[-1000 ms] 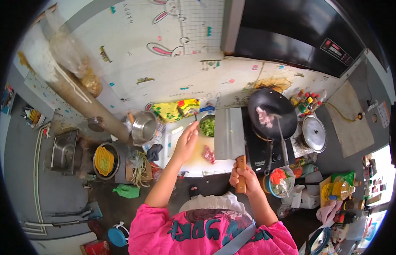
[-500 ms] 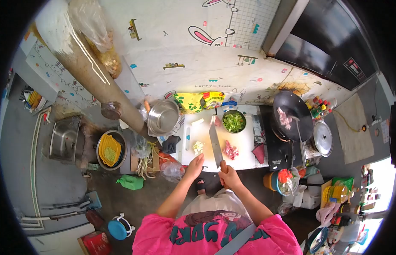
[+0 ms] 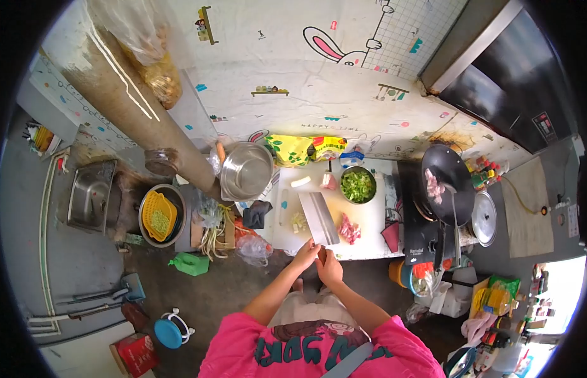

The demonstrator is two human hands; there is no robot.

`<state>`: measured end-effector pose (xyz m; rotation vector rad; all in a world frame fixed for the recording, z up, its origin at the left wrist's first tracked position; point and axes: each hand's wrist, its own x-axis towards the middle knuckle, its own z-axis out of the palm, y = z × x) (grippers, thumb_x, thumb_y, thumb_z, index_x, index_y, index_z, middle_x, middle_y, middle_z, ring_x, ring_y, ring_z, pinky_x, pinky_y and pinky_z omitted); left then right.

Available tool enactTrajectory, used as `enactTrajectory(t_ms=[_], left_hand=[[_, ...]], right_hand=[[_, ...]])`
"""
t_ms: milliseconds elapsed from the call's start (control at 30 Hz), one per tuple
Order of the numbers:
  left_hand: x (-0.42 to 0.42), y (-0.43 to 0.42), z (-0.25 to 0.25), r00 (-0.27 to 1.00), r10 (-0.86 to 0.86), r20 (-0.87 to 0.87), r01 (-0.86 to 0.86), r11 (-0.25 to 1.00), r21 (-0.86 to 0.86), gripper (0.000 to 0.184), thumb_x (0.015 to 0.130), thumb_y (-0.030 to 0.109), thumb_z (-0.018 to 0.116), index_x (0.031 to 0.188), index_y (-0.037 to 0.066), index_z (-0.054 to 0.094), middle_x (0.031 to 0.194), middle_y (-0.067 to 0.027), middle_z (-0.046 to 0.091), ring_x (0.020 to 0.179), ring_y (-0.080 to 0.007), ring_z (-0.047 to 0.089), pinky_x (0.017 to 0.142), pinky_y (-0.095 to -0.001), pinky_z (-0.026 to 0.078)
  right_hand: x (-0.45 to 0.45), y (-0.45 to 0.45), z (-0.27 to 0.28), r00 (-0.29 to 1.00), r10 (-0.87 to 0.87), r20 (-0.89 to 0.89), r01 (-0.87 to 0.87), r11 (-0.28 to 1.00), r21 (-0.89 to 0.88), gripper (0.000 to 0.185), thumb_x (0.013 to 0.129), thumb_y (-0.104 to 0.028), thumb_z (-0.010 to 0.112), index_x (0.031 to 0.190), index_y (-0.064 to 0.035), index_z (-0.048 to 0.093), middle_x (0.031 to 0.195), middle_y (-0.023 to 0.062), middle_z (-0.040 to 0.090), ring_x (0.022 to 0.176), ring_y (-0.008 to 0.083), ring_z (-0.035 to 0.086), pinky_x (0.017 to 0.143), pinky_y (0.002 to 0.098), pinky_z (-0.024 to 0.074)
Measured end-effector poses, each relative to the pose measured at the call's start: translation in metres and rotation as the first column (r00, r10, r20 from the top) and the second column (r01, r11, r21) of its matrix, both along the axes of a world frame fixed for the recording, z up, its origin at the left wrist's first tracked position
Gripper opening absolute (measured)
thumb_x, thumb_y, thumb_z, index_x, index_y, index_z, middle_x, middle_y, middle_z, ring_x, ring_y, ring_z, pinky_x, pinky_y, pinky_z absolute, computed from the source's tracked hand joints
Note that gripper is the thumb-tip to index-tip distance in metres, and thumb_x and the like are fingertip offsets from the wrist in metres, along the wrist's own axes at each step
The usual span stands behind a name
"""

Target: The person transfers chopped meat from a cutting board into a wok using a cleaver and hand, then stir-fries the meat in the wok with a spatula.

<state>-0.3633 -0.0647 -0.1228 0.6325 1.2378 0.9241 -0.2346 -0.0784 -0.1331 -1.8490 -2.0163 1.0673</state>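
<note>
My right hand point(image 3: 330, 269) is closed around the wooden handle of a cleaver point(image 3: 320, 217), its broad blade lying flat-side up over the white cutting board point(image 3: 289, 238). My left hand point(image 3: 304, 256) meets the blade's heel close to the handle, its fingers drawn together there. Left of the blade lies a small heap of chopped pale pieces point(image 3: 298, 221), partly covered. Cut raw meat point(image 3: 349, 229) sits on the right. Farther back are a white piece point(image 3: 300, 182), a chunk of meat point(image 3: 329, 181) and a metal bowl of chopped greens point(image 3: 358, 186).
A wok point(image 3: 454, 169) with meat and a long-handled utensil stands on the cooktop point(image 3: 419, 249) at right, beside a pot lid point(image 3: 484, 218). An empty steel pot point(image 3: 246, 171) is back left. Farther left are a yellow basket point(image 3: 172, 208) in a basin and a sink point(image 3: 92, 198).
The cleaver has turned from edge-down to showing its broad side and has moved toward the chopped pale pieces. My left hand has come across to the blade's heel, beside my right hand.
</note>
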Motion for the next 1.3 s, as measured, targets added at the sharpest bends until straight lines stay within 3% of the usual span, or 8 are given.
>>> enactTrajectory(t_ms=[33,167,333,433,667,867,1067,1300], left_hand=[[0.000,0.002,-0.007,0.999,-0.027,-0.046,0.025,0.999,-0.025,0.027,0.091,0.015,0.047,0.113,-0.001,0.046,0.089,-0.0037,0.053,0.078,-0.0109,0.048,0.069,-0.0261,0.042],[0.004,0.006,-0.037,1.000,-0.018,-0.005,0.019,0.995,0.097,0.036,0.088,0.028,0.045,0.117,0.006,0.044,0.083,-0.0032,0.053,0.050,-0.0058,0.042,0.035,-0.0205,0.033],[0.010,0.014,-0.072,0.995,-0.001,-0.097,0.009,0.997,0.081,0.040,0.084,0.023,0.048,0.119,0.006,0.041,0.084,-0.0037,0.053,0.054,-0.0076,0.045,0.036,-0.0218,0.035],[0.007,0.020,-0.059,0.983,-0.041,-0.177,0.037,0.999,-0.024,0.042,0.082,0.020,0.049,0.120,0.005,0.040,0.088,-0.0050,0.054,0.062,-0.0106,0.049,0.039,-0.0247,0.038],[0.016,0.032,-0.104,0.997,0.033,0.077,-0.040,0.995,0.090,0.036,0.079,0.008,0.051,0.114,0.002,0.045,0.094,-0.0060,0.056,0.081,-0.0141,0.052,0.074,-0.0269,0.043],[0.022,0.030,-0.117,0.995,0.022,0.093,-0.031,0.995,0.100,0.017,0.080,0.005,0.055,0.096,0.002,0.048,0.092,-0.0045,0.055,0.083,-0.0125,0.051,0.076,-0.0274,0.043],[0.014,0.021,-0.111,0.989,0.042,0.143,-0.074,0.970,0.231,0.029,0.081,0.006,0.055,0.108,0.001,0.047,0.097,-0.0034,0.054,0.088,-0.0108,0.050,0.078,-0.0256,0.041],[0.019,0.005,-0.122,0.971,0.165,-0.174,-0.128,0.970,0.207,0.045,0.079,0.016,0.058,0.117,-0.004,0.047,0.105,-0.0174,0.057,0.098,-0.0250,0.055,0.083,-0.0345,0.044]], right_hand=[[0.000,0.001,-0.004,1.000,0.002,0.010,-0.002,1.000,0.004,0.041,0.079,-0.026,0.060,0.109,-0.0037,0.044,0.094,0.0225,0.060,0.085,0.0398,0.058,0.071,0.0460,0.0464],[-0.002,0.004,-0.016,0.999,-0.009,0.037,0.008,0.999,0.039,0.040,0.078,-0.023,0.061,0.109,-0.0037,0.044,0.097,0.0214,0.060,0.087,0.0385,0.058,0.071,0.0452,0.0468],[-0.007,0.007,-0.039,0.999,-0.014,0.052,0.009,0.996,0.094,0.040,0.076,-0.015,0.061,0.110,-0.0041,0.044,0.097,0.0198,0.059,0.091,0.0378,0.056,0.076,0.0457,0.0454],[-0.010,0.016,-0.046,0.996,-0.002,0.086,-0.008,0.993,0.115,0.041,0.076,-0.013,0.061,0.112,-0.0042,0.043,0.096,0.0196,0.058,0.092,0.0383,0.055,0.078,0.0466,0.0441],[-0.008,0.031,-0.060,0.999,-0.040,-0.007,0.041,0.994,0.106,0.040,0.079,-0.014,0.058,0.113,-0.0022,0.042,0.103,0.0217,0.053,0.098,0.0405,0.050,0.081,0.0472,0.0434],[-0.007,0.040,-0.071,1.000,-0.018,-0.022,0.020,0.994,0.108,0.036,0.082,-0.014,0.055,0.111,-0.0002,0.041,0.104,0.0238,0.047,0.100,0.0416,0.047,0.082,0.0468,0.0431],[-0.012,0.043,-0.052,0.999,-0.022,-0.038,0.023,1.000,0.015,0.030,0.082,-0.013,0.051,0.106,0.0016,0.041,0.101,0.0252,0.046,0.097,0.0420,0.047,0.082,0.0464,0.0426],[-0.008,0.044,-0.058,1.000,0.001,0.019,-0.003,0.995,0.104,0.034,0.080,-0.016,0.054,0.105,0.0029,0.041,0.102,0.0258,0.047,0.093,0.0429,0.050,0.078,0.0473,0.0442]])
